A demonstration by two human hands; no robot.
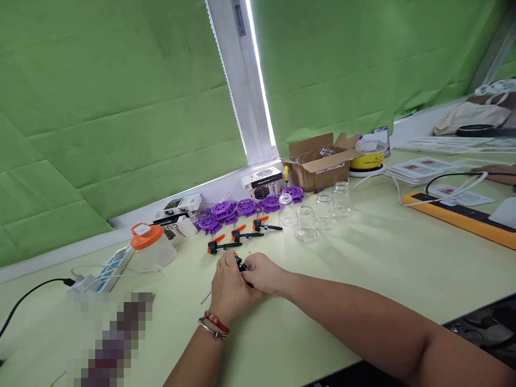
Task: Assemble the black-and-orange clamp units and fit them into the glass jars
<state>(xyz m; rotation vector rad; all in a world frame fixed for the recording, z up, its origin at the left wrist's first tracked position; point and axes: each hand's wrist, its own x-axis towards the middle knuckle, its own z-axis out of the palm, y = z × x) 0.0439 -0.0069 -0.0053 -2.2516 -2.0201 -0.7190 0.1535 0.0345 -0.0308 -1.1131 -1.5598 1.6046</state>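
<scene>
1. Left hand (pixel 230 286) and right hand (pixel 265 274) both grip a small black part (pixel 241 265), pinched between them, so neither's really nearer; long axis mostly covered, can't tell.
2. Just beyond: 3 black-and-orange levered parts (pixel 238 235), slanted row.
3. Behind those, purple spoked reels (pixel 245 207).

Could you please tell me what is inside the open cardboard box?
Some clear, shiny items show near the opening of the cardboard box. Its near walls cover the lower inside, so whatever lies deeper cannot be seen.
</scene>
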